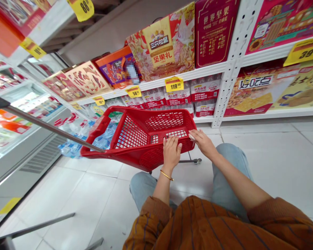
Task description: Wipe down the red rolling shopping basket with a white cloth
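Note:
A red plastic shopping cart [146, 154] with lattice walls stands before my knees, its inside holding nothing that I can see. My left hand [171, 151], with a gold bangle at the wrist, lies over the near rim, its fingers hooked across the top and the thumb on the outer side. At the rim's right corner, my right hand [203, 143] has its fingers closed and pressed to the edge. A small white cloth or tissue [192, 137] shows partly under those fingertips; the rest is hidden by the hand.
White shelves [225, 76] with boxed gifts [161, 45] run behind the cart. Packs of bottled water [178, 95] sit on the bottom shelf. Blue-capped bottles [75, 147] stand at left, beside a chiller [39, 149]. A metal pole [52, 126] crosses the left side.

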Demonstrator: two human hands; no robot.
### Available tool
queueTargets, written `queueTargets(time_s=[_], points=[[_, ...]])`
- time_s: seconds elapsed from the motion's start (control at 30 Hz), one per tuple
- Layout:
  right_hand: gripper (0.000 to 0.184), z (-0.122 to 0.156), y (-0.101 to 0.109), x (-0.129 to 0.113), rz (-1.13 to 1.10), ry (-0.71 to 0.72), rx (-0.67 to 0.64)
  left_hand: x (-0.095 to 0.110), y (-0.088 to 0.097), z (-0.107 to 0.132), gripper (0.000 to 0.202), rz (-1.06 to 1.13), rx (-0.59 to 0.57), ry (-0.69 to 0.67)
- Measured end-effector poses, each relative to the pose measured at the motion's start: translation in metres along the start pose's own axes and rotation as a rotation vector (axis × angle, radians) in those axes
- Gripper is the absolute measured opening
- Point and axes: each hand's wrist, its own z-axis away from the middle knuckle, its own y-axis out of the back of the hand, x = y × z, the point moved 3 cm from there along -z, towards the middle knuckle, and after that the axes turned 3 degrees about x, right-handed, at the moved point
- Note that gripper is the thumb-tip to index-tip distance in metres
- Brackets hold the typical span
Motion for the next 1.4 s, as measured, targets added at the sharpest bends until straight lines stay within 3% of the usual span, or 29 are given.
queueTargets(time_s=[0.2,0.33,0.5,0.8,0.93,1.17,1.4], points=[[0.038,-0.011,-0.015,-0.033,-0.037,0.085,-0.051,0.0,-0.001,0.0,0.04,-0.003,0.015,-0.001],[0.037,-0.015,-0.019,-0.037,-0.01,0.116,-0.063,-0.001,0.001,0.0,0.039,0.001,0.009,-0.014],[0.037,-0.012,-0.017,-0.021,-0.043,0.16,-0.088,-0.003,0.002,0.001,0.038,0.016,0.003,-0.011],[0.04,-0.013,0.001,0.023,-0.161,0.101,-0.216,-0.002,0.003,-0.003,0.037,0.041,-0.011,-0.018],[0.037,-0.013,0.007,0.033,-0.184,0.063,-0.204,-0.004,0.002,-0.003,0.039,0.038,-0.019,-0.022],[0.031,-0.01,0.002,0.02,-0.141,0.019,-0.106,-0.01,0.003,-0.001,0.041,0.015,-0.038,-0.047],[0.032,-0.004,-0.002,-0.009,-0.091,0.025,-0.061,-0.022,0.015,0.003,0.037,0.055,-0.014,-0.029]])
